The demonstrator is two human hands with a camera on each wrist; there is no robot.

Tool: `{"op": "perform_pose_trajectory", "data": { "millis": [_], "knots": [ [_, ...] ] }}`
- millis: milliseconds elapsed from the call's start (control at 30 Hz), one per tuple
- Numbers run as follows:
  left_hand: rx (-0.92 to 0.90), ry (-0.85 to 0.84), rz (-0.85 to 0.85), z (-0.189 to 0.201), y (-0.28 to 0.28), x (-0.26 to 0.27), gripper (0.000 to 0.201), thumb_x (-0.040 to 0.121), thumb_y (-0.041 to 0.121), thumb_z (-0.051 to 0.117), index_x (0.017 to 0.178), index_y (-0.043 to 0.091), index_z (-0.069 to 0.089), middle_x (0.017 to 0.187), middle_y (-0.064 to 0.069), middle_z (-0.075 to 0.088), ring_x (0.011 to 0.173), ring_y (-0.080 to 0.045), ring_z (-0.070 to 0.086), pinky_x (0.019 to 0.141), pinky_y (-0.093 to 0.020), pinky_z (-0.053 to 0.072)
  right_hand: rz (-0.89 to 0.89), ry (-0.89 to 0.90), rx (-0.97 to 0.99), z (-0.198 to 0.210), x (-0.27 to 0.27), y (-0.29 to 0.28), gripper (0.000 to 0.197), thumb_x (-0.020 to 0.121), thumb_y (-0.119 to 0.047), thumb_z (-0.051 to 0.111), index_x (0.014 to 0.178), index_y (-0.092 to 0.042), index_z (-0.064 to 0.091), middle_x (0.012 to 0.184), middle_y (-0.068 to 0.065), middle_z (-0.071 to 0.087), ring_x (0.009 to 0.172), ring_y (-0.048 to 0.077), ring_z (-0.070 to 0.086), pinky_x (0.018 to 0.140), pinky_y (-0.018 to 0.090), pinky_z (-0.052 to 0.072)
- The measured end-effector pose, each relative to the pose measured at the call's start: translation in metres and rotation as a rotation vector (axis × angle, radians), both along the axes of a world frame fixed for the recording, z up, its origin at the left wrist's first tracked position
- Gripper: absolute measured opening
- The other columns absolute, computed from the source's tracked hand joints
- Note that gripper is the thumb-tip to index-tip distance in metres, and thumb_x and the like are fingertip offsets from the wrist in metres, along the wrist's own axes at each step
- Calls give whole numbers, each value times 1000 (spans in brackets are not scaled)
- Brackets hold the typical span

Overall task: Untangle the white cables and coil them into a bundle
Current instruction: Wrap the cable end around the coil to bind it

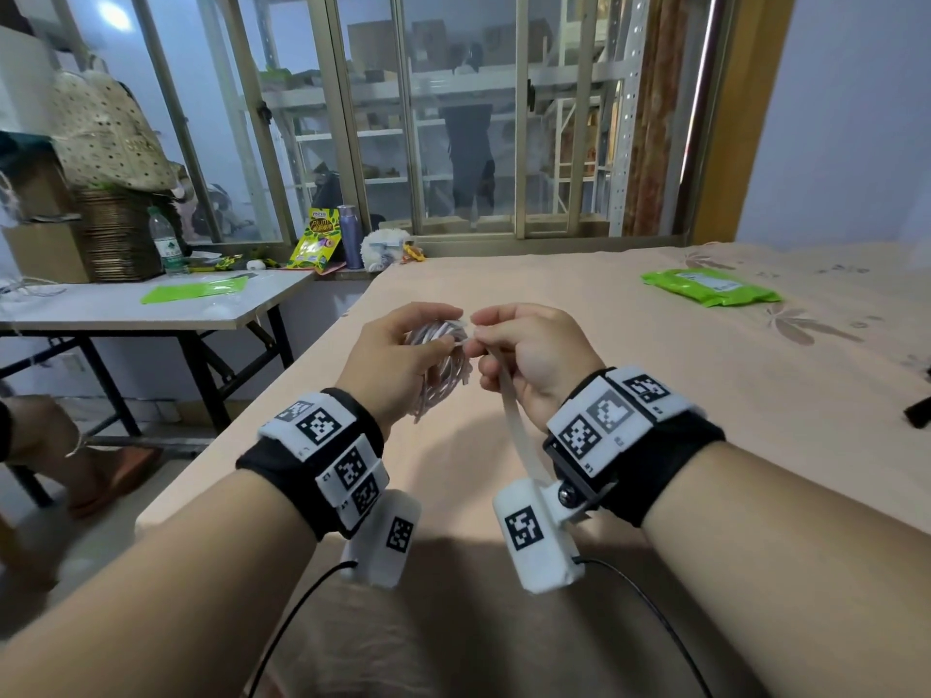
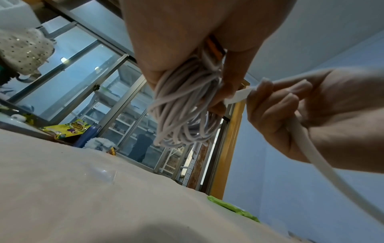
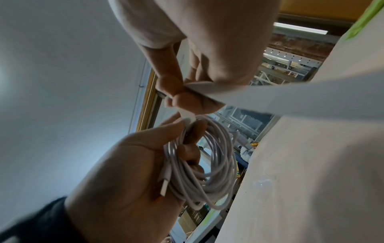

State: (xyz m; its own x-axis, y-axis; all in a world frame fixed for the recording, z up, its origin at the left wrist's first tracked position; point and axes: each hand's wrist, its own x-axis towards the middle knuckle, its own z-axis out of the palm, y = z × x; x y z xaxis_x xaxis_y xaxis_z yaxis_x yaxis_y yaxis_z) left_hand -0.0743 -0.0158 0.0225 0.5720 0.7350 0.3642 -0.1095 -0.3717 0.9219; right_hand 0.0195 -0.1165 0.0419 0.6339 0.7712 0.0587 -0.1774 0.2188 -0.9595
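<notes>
A coil of white cables (image 1: 444,367) hangs from my left hand (image 1: 398,355) above the peach-covered surface, fingers curled through its loops. The right wrist view shows the coil (image 3: 207,162) with a USB plug (image 3: 165,185) lying against the left palm (image 3: 124,164). My right hand (image 1: 524,345) pinches a flat white strap (image 1: 519,430) at the top of the coil. The strap (image 3: 290,98) runs from the coil through the right fist and trails back towards my right wrist. In the left wrist view the coil (image 2: 182,111) dangles beside the right hand (image 2: 301,118).
A green packet (image 1: 710,287) lies on the peach cloth (image 1: 680,395) at the far right. A black object (image 1: 919,410) pokes in at the right edge. A folding table (image 1: 151,307) with bottles and snack bags stands left. Another person's foot (image 1: 116,476) rests below it.
</notes>
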Motion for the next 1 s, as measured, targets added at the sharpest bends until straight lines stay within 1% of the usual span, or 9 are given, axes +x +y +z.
{"op": "perform_pose_trajectory", "data": {
  "millis": [167,267,367,467,567,700,767,867,1000],
  "knots": [
    [103,67,-59,-1,-5,0,20,86,-3,62,93,14,69,82,-4,68,64,-5,64,62,-21,52,-61,76,54,3,4,1,16,88,9,48,83,-3,58,50,8,54,40,15,40,41,21,39],
    [146,98,-94,2,-9,1,11,85,1,67,89,10,65,69,-2,65,53,-5,61,54,-20,49,-73,107,68,4,5,2,16,89,6,49,84,-4,60,49,7,55,38,13,41,42,19,39],
    [220,132,-80,5,-10,2,10,83,5,71,89,4,63,64,-4,64,48,-5,59,50,-19,48,-74,110,86,9,6,0,15,90,3,50,85,-4,61,52,8,57,38,11,41,43,19,38],
    [263,153,-51,6,-10,3,12,83,14,73,82,9,63,67,-9,68,52,-13,63,53,-25,52,-83,92,82,14,10,-1,15,91,-1,52,86,-6,65,59,6,61,41,11,42,44,18,39],
    [312,149,-33,8,-11,4,14,83,20,74,77,11,64,69,-9,70,55,-14,63,55,-22,52,-76,76,71,17,14,0,15,91,-4,53,87,-9,67,62,4,65,42,10,43,44,18,41],
    [352,140,-2,10,-13,5,13,85,21,71,75,15,64,65,2,68,53,-6,60,55,-17,49,-71,57,84,19,15,-1,16,91,-5,53,89,-10,67,70,4,68,44,10,44,45,20,42],
    [330,123,-17,9,-14,5,13,85,21,71,73,18,65,65,3,68,55,-7,61,57,-19,51,-69,36,94,21,16,-1,17,90,-2,53,90,-11,68,76,4,70,46,11,44,47,21,44],
    [296,82,-51,10,-18,5,11,85,20,71,75,17,68,70,-5,70,58,-10,60,59,-20,49,-62,10,103,21,18,0,20,89,1,53,92,-11,69,81,4,70,49,12,44,51,21,44],
    [185,39,-107,15,-22,5,11,80,21,74,81,23,64,63,5,64,52,-6,55,53,-18,44,-47,-40,114,20,19,1,22,88,3,53,96,-10,68,84,4,70,61,15,52,55,22,46]
  ]
}}
